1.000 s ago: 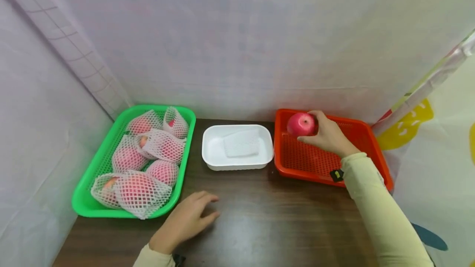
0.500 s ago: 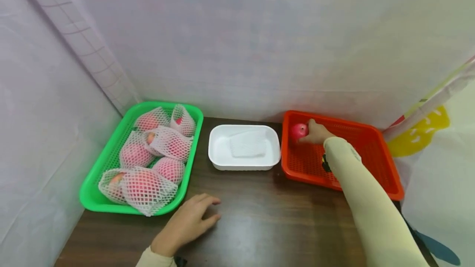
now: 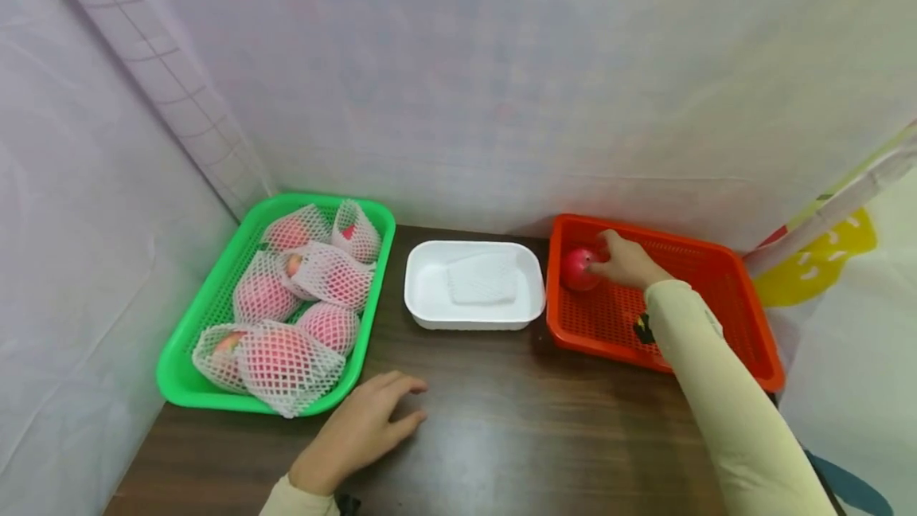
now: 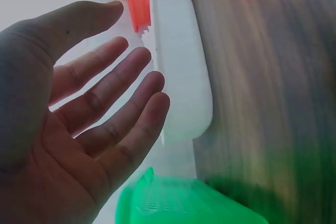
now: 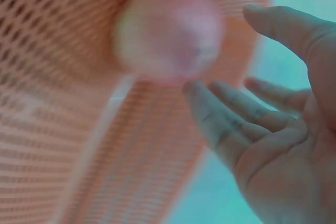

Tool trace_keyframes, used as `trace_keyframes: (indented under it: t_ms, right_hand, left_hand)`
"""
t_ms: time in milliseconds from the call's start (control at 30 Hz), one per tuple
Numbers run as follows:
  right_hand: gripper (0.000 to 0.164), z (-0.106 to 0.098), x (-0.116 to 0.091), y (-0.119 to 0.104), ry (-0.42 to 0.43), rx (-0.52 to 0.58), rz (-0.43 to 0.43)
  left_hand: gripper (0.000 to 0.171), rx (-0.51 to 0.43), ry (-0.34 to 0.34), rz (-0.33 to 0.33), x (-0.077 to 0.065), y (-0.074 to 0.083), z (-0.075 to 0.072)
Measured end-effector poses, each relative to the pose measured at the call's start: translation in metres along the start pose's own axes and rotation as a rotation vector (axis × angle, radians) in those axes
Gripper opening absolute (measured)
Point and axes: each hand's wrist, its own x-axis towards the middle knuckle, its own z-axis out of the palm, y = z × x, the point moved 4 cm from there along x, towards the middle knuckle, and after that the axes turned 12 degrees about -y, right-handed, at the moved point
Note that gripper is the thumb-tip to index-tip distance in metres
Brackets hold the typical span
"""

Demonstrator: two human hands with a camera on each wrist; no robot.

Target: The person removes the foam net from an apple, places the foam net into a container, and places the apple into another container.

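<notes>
A pinkish-red apple point(image 3: 579, 270) lies at the left end of the red basket point(image 3: 598, 341), bare of any net. Beside it is my right hand point(image 3: 630, 261), its fingers spread and holding nothing. In the right wrist view that hand point(image 5: 283, 108) is next to the blurred apple point(image 5: 170, 35); one fingertip seems close to it, and I cannot tell whether they touch. My left hand point(image 3: 361, 428) is low over the table near the green basket point(image 3: 268, 403). Its fingers are loosely bent around nothing, as the left wrist view also shows point(image 4: 100, 98).
Several apples in white foam nets point(image 3: 290, 365) fill the green basket. Between the baskets stands a white tray point(image 3: 475, 315) with folded white foam netting point(image 3: 481, 277) in it. A dark wooden table point(image 3: 501, 420) bears everything, and a pale curtain point(image 3: 458, 86) hangs behind.
My right hand has lowered the apple into the red basket, let go of it and drawn slightly back to the right. The view has shifted a little. The left hand has barely moved.
</notes>
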Motion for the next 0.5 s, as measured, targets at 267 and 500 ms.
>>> trace_keyframes:
  t_ms: [267,500]
  right_hand:
    - [0.051,0.018,-0.089,-0.069,0.258,-0.066,-0.21]
    - [0.052,0.071,-0.162,-0.104,0.433,-0.079,-0.345]
  left_hand:
    - [0.031,0.019,-0.028,0.019,0.009,0.006,-0.008]
    - [0.03,0.001,-0.044,0.021,0.011,0.012,-0.008]
